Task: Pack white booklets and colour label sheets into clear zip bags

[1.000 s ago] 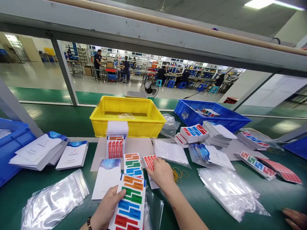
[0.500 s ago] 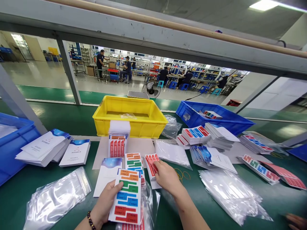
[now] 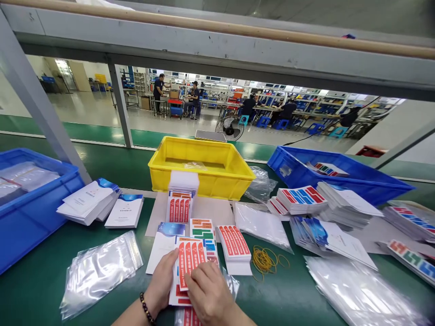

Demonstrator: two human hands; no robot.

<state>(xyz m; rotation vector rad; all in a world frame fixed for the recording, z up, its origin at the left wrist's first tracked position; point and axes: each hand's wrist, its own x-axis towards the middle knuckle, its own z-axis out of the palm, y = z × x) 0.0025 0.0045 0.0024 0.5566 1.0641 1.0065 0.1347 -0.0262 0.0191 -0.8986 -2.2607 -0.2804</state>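
Observation:
My left hand (image 3: 164,283) grips the left edge of a small stack of sticker sheets low in the middle of the view. On top of that stack lies a red label sheet (image 3: 190,259), with my right hand (image 3: 207,293) pinching its lower right edge. Under both hands lies a clear plastic bag (image 3: 232,284). Just to the right sits a stack of red label sheets (image 3: 234,244). Behind my hands lie a multicolour sticker sheet (image 3: 202,230) and a white booklet with a blue top (image 3: 164,242).
A yellow bin (image 3: 204,169) stands behind. Blue bins stand far left (image 3: 30,213) and back right (image 3: 340,174). Piles of clear bags (image 3: 102,267), booklets (image 3: 90,201), sticker stacks (image 3: 301,198) and rubber bands (image 3: 267,260) cover the green table.
My right hand lifted a red label sheet off the stack at the right and brought it onto the sheets in my left hand. The view shifted left.

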